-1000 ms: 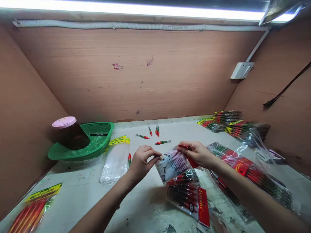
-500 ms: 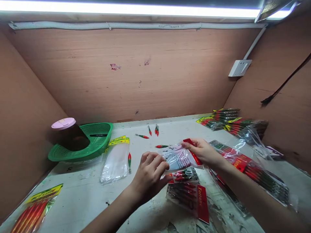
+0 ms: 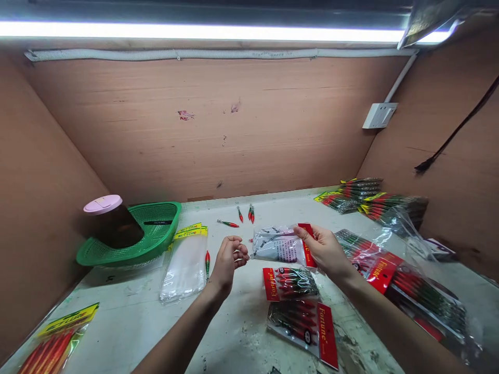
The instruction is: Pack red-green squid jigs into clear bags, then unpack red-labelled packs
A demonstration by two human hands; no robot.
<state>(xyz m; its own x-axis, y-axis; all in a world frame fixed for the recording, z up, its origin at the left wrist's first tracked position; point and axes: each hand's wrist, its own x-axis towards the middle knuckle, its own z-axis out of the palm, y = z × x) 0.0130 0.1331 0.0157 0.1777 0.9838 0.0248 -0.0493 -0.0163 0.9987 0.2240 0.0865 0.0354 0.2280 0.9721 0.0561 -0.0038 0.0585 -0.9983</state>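
Red-headed and nearest the person, a filled lure packet [image 3: 302,327] lies flat on the table [image 3: 128,317], on the near side of the right hand's grip. A second filled packet [image 3: 290,283] lies just beyond it, almost under that grip. Far to the near left of both grips is a yellow-headed packet [image 3: 54,337].

The right hand [image 3: 325,249] pinches the printed bag [image 3: 278,245] at its red end, thumb on top, holding it level and clear of the table; the bag stretches from this grip toward the left hand [image 3: 228,259]. The left hand's grip is loose, fingers curled with nothing in them, just short of the bag's free edge and not touching it.

Right of the right grip lie long packets [image 3: 409,280] under loose film. Left of the left grip lie a stack of empty clear bags [image 3: 185,265] and one lure [image 3: 208,259] beside it, then a green basket [image 3: 156,228] with a pink-lidded dark jar [image 3: 105,218] in it.

Beyond both grips, loose lures [image 3: 230,223] are scattered, and packet stacks [image 3: 362,189] sit by the back right wall
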